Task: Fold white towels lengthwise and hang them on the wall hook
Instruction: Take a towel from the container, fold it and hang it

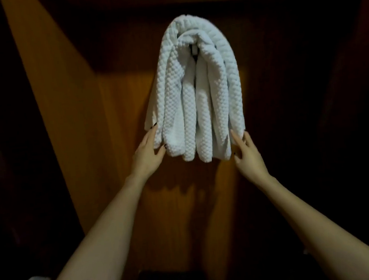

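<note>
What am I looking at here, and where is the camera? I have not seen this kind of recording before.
There is no machine: a person works with bare hands. The single picture comes from a camera worn on the head, looking forward and down along both forearms. White, bumpy-textured cloth towels, folded into long strips, hang bunched over a small dark hook on an orange-brown wooden wall panel. The left hand lies with straight fingers against the bunch's lower left side. The right hand reaches its lower right edge, touching or nearly so. Neither hand grips anything.
</note>
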`<action>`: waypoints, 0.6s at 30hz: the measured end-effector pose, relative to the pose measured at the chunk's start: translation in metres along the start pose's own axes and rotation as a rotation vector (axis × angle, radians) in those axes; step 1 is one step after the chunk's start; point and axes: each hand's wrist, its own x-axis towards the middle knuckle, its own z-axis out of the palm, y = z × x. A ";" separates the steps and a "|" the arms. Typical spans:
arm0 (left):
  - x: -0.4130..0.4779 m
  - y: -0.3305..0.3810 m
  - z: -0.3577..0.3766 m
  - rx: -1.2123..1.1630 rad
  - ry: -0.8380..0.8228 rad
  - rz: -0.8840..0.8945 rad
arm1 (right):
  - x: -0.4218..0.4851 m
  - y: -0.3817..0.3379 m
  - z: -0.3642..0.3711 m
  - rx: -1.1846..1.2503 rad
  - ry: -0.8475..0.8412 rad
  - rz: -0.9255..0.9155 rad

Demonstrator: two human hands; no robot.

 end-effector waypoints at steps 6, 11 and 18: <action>-0.109 -0.012 -0.036 0.433 -0.240 0.051 | -0.075 -0.052 0.040 -0.183 -0.298 0.128; -0.234 -0.040 -0.082 0.537 -0.476 0.027 | -0.169 -0.116 0.097 -0.181 -0.486 0.104; -0.447 -0.098 -0.185 0.619 -0.620 -0.275 | -0.334 -0.210 0.180 -0.140 -0.858 0.011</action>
